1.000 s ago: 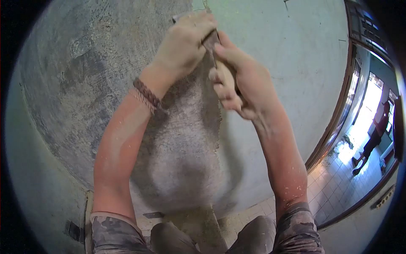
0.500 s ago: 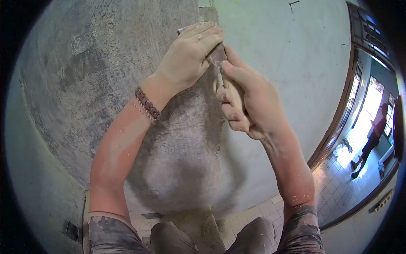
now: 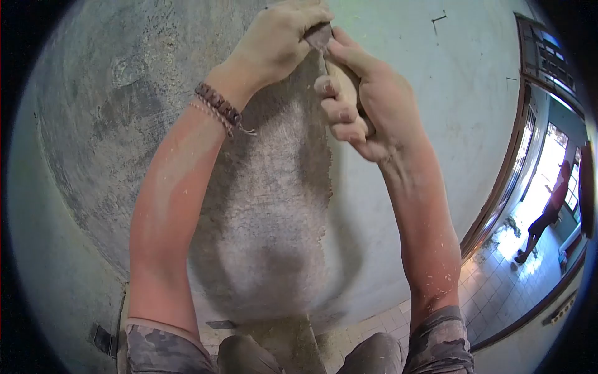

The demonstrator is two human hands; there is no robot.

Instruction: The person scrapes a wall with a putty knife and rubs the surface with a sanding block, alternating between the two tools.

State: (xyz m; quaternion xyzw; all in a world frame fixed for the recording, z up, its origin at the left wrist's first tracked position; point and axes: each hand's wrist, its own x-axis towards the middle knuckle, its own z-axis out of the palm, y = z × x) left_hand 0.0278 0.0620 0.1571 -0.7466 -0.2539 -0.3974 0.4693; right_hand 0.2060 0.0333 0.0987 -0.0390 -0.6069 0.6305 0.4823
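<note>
My right hand (image 3: 383, 103) is wrapped around the pale handle of a scraper (image 3: 319, 36), its thumb up near the base of the blade. Across the metal blade lies my left hand (image 3: 277, 47), fingers bent over it; part of those fingers runs out at the top edge of the view. The scraper is at the wall, where a rough grey stripped area (image 3: 268, 181) meets the pale green paint (image 3: 423, 124). The blade's working edge is hidden behind my left hand. Pale dust coats both hands.
On the right, a doorway (image 3: 511, 162) opens to a bright tiled room, where a person (image 3: 551, 202) stands. Below are my knees (image 3: 374, 355) and a tiled floor (image 3: 367, 324). A small bent mark (image 3: 439, 22) shows high on the painted wall.
Both hands and the scraper have moved upward along the edge of the paint. The view has tilted up slightly. My grip looks the same.
</note>
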